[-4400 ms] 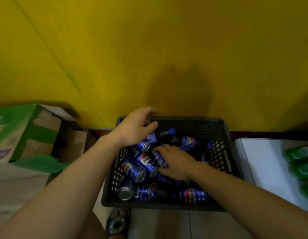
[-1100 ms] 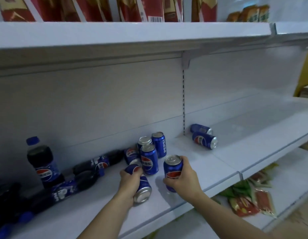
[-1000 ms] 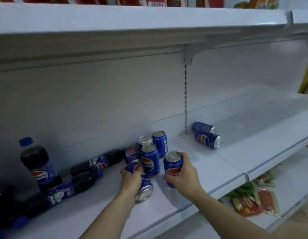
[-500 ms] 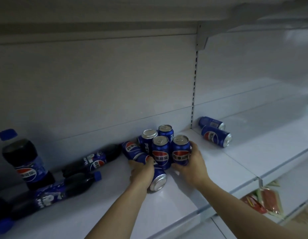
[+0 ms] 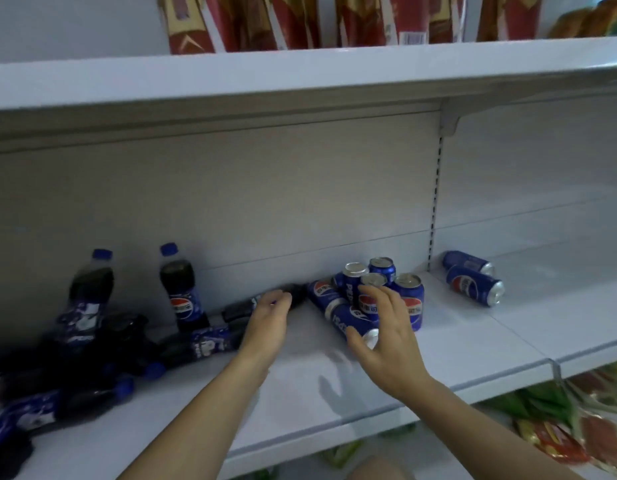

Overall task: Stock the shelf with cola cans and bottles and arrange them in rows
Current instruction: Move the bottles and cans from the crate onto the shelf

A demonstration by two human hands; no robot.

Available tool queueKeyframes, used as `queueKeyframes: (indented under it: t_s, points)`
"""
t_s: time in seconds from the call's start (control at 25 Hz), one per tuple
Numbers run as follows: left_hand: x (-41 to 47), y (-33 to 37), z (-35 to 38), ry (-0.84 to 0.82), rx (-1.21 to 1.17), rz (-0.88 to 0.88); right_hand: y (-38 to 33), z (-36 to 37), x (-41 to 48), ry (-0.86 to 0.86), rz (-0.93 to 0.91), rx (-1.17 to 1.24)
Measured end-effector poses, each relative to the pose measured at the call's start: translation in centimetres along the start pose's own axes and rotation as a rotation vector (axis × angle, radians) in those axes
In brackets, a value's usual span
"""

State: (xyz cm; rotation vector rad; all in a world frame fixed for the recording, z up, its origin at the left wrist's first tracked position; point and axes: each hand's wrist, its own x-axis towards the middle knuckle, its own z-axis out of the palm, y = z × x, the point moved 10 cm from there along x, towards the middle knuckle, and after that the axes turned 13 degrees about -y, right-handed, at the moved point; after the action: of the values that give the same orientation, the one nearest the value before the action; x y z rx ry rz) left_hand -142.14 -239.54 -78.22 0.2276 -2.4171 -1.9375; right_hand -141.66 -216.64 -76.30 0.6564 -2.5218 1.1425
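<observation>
White metal shelving fills the head view, with a pale back panel (image 5: 231,202) and an upper shelf (image 5: 300,74) carrying red packages (image 5: 293,19). On the middle shelf (image 5: 438,341), four upright cans (image 5: 379,282) stand huddled together against the back panel, a little right of centre. Two more cans lie on their sides, touching that cluster at its eight o'clock. The rear lying can (image 5: 322,292) is near the panel, and the front lying can (image 5: 352,322) points its silver end toward the shelf's front edge. The right hand (image 5: 386,337) hovers over the front lying can with fingers spread and nearly straight. Its thumb is just beside the can's silver end and its fingertips are in front of the upright cans; it grips nothing. The left hand (image 5: 269,320) reaches in at the right hand's nine o'clock, apart from it, with fingers curled at a lying bottle (image 5: 238,308) that rests along the back panel. Whether they actually grip that bottle cannot be told. Another lying bottle (image 5: 203,344) sits at the left hand's eight o'clock, and two upright bottles (image 5: 182,289) stand at its ten o'clock. A blurred heap of bottles (image 5: 40,410) lies toward the frame's eight o'clock. A pair of lying cans (image 5: 473,284) rests at the right hand's two o'clock, past the slotted upright (image 5: 435,209). Bright packets (image 5: 559,420) show below the shelf at five o'clock.
</observation>
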Motion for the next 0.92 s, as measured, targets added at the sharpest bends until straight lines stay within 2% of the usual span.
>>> queueKeyframes:
  t_s: [0.16, 0.32, 0.56, 0.92]
  points:
    - [-8.2, 3.2, -8.9, 0.196, 0.09, 0.24, -10.5, 4.7, -0.6, -0.131, -0.227, 0.11]
    - [-18.0, 2.1, -16.7, 0.395, 0.094, 0.303, -19.7, 10.1, -3.0, -0.239, -0.373, 0.22]
    - [-33.4, -3.5, -26.6, 0.724, 0.053, 0.263, -31.9, 18.1, -9.1, -0.49, -0.558, 0.373]
    - [-49.3, -9.6, -33.6, 1.117, 0.13, 0.069, -43.6, 28.5, -18.1, -0.818, -0.811, 0.54]
